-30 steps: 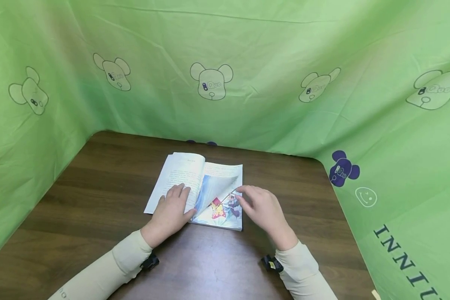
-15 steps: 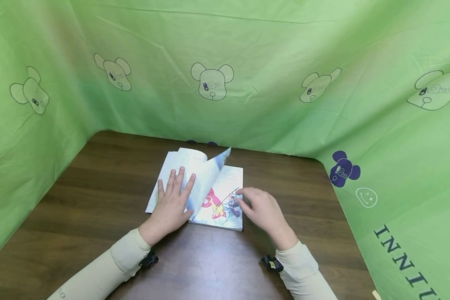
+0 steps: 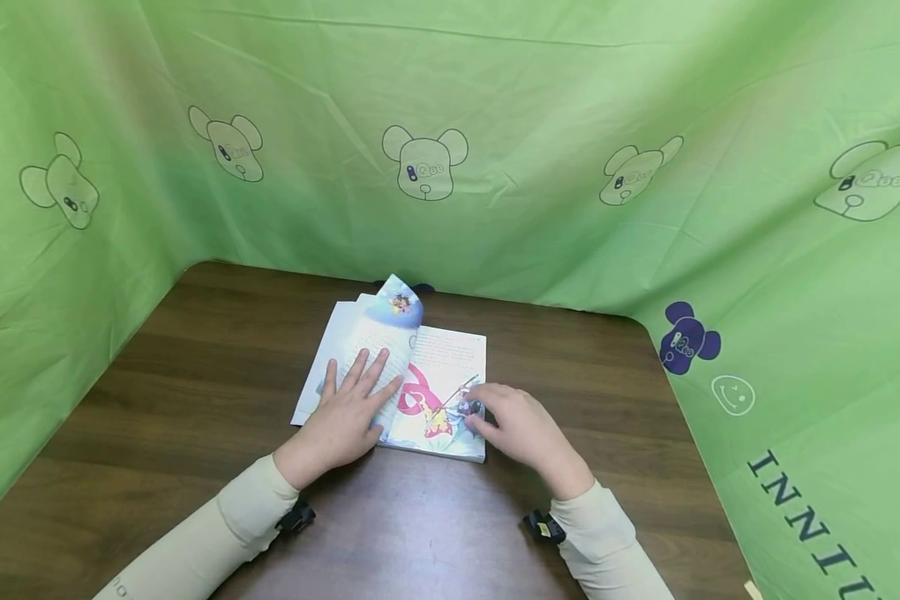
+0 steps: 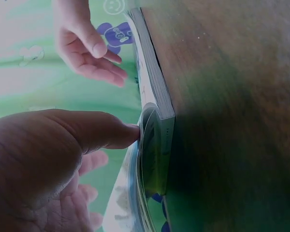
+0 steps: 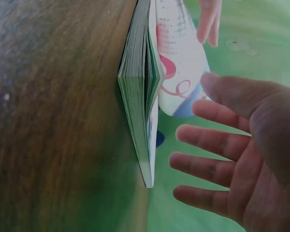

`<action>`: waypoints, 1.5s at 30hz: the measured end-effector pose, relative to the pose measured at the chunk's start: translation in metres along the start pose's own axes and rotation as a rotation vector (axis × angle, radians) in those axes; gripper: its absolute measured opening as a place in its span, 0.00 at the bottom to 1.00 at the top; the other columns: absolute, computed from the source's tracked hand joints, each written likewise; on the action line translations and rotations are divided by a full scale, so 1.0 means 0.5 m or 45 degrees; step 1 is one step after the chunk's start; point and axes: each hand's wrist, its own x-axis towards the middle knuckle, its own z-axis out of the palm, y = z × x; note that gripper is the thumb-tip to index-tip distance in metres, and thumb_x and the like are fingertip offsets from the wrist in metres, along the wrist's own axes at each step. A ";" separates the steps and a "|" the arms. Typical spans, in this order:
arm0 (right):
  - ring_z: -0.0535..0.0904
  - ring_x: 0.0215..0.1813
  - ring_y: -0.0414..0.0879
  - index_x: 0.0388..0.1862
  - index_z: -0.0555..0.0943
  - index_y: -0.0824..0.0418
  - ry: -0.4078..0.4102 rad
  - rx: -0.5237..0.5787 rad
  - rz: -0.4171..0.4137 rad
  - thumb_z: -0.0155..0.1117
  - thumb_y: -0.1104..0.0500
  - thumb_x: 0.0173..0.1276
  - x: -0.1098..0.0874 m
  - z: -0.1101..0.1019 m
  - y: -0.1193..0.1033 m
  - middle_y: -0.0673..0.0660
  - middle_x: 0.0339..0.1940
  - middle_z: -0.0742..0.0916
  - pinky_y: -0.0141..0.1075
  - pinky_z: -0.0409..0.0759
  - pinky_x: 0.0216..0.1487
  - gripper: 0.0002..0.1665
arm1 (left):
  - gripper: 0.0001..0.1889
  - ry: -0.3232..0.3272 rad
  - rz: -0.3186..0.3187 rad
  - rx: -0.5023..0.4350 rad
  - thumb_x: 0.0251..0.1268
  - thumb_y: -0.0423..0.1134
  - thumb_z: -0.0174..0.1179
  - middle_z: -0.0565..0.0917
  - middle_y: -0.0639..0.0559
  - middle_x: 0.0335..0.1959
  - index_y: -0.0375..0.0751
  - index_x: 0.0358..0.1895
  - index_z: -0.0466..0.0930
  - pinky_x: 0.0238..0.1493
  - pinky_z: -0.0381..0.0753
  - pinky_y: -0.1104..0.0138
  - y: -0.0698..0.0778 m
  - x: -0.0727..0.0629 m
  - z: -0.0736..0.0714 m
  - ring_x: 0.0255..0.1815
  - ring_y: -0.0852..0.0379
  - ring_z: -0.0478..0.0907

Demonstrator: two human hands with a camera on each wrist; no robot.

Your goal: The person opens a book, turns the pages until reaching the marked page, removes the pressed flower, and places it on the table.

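Note:
An open paperback book (image 3: 450, 354) lies on the brown table, text and a coloured drawing on its right page. My left hand (image 3: 335, 427) rests on the left-hand pages with fingers spread. In the left wrist view its thumb (image 4: 106, 130) presses on the pages near the spine. One leaf (image 3: 396, 307) on the left side curls up at its top, showing a blue picture. Over the right page's outer edge is my right hand (image 3: 523, 427), fingers loosely bent. The right wrist view shows its fingers (image 5: 208, 140) relaxed, nothing between them, beside the page edges (image 5: 137, 96).
The wooden table (image 3: 217, 367) extends around the book on all sides. A green cloth (image 3: 532, 100) with bear-head prints hangs behind the table and along both sides. Each wrist carries a small black device (image 3: 543, 527).
A leaf has swung from the right side over to the left, baring the illustrated right page. The left hand spread its fingers onto it; the right hand shifted slightly onto the page edge.

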 end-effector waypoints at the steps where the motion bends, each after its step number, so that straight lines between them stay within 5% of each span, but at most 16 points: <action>1: 0.84 0.61 0.51 0.56 0.85 0.57 -0.024 -0.001 -0.014 0.73 0.49 0.68 -0.001 0.001 0.000 0.56 0.57 0.88 0.48 0.79 0.64 0.21 | 0.37 -0.018 -0.001 -0.016 0.65 0.40 0.67 0.47 0.45 0.86 0.51 0.78 0.67 0.75 0.39 0.29 0.000 0.000 0.000 0.85 0.38 0.40; 10: 0.71 0.76 0.56 0.69 0.79 0.57 -0.232 0.026 -0.059 0.74 0.42 0.65 -0.007 0.010 -0.005 0.61 0.74 0.77 0.61 0.63 0.75 0.37 | 0.30 -0.131 -0.019 -0.078 0.69 0.40 0.62 0.60 0.45 0.82 0.47 0.75 0.71 0.76 0.46 0.32 -0.001 0.000 0.003 0.83 0.38 0.51; 20: 0.61 0.81 0.59 0.77 0.71 0.56 -0.334 0.085 -0.063 0.75 0.37 0.61 -0.013 0.021 -0.001 0.63 0.81 0.68 0.65 0.53 0.78 0.49 | 0.31 -0.198 -0.124 -0.091 0.70 0.46 0.63 0.63 0.39 0.80 0.44 0.74 0.71 0.70 0.52 0.26 -0.002 -0.002 0.002 0.80 0.33 0.56; 45: 0.59 0.82 0.60 0.78 0.70 0.57 -0.368 0.081 -0.052 0.73 0.38 0.64 -0.014 0.025 -0.006 0.62 0.81 0.66 0.65 0.50 0.79 0.49 | 0.36 -0.271 -0.239 -0.163 0.69 0.58 0.64 0.62 0.41 0.81 0.45 0.75 0.70 0.69 0.59 0.28 -0.009 0.001 0.005 0.81 0.34 0.55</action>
